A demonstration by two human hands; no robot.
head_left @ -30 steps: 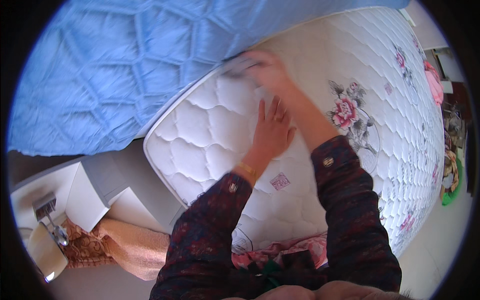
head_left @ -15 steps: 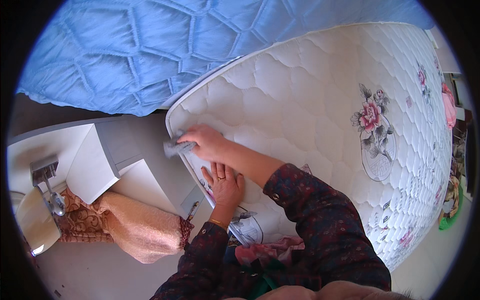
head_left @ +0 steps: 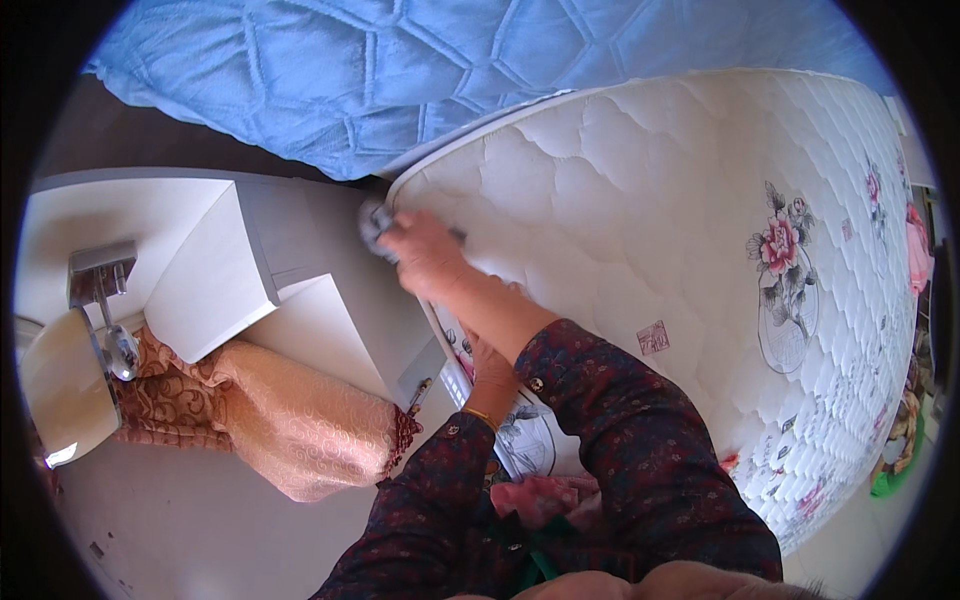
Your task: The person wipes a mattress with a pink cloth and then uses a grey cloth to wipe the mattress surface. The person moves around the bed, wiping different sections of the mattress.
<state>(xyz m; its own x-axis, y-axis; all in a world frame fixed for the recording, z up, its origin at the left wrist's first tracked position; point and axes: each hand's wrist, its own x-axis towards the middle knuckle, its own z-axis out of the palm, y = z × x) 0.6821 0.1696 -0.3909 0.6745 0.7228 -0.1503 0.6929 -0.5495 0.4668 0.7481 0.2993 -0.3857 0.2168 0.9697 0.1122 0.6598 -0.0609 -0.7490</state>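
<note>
My right hand [head_left: 425, 255] is closed on a grey cloth [head_left: 374, 226], blurred by motion, at the far left corner of the white quilted mattress [head_left: 610, 210]. The cloth bulges past the mattress edge, and a dark bit of it shows by the knuckles. Underneath my right forearm, my left hand [head_left: 490, 358] rests on the mattress near its left border. That forearm covers most of its fingers; only fingertips peek out beyond it, stretched out. Printed flowers [head_left: 780, 245] decorate the mattress top.
A blue quilted cover [head_left: 310, 70] lies across the far side. To the left stand a grey and white cabinet [head_left: 215, 270], a lamp with a pale shade [head_left: 70, 385], and a peach patterned cloth [head_left: 290, 410]. Pink fabric [head_left: 545, 500] lies close to my body.
My right hand and the cloth have shifted slightly up toward the mattress corner. My right forearm now covers most of my left hand. The whole view has shifted a little.
</note>
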